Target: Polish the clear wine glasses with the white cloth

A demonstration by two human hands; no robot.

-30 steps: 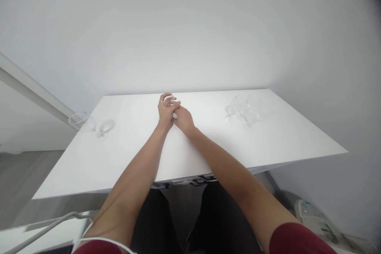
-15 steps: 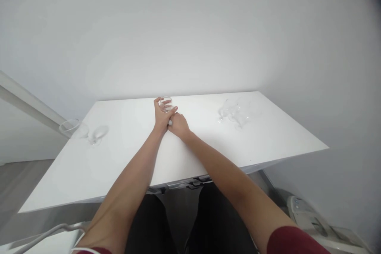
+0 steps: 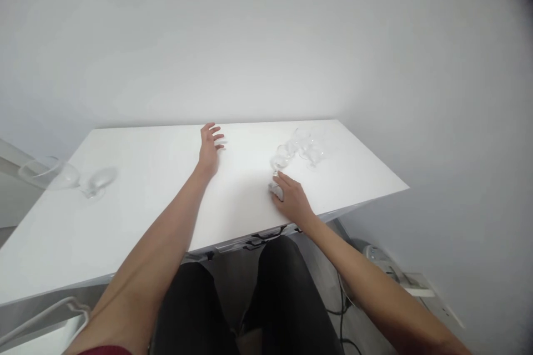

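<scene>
My left hand (image 3: 211, 147) is just above the far middle of the white table (image 3: 158, 199), fingers spread and holding nothing. To the right, my right hand (image 3: 293, 197) is low over the table, with its fingers around the stem end of a clear stemmed glass (image 3: 281, 160). That glass's bowl points away from me, towards the other glasses. Under the right fingers is a whitish, crumpled-looking piece (image 3: 275, 191), blurred, which I cannot make out. Just beyond, several clear stemmed glasses (image 3: 310, 150) lie close together on the right half of the table.
On the left are a lying stemmed glass (image 3: 96, 182) and a large clear bowl-shaped vessel (image 3: 50, 173) at the table's left edge. A plain wall (image 3: 216, 39) rises behind the table. Black cables (image 3: 342, 316) and a pale appliance (image 3: 378, 258) are at lower right.
My hands have parted from around the glass. The right hand has carried it right, beside the other glasses; the left hand has let go and opened. The view has turned right.
</scene>
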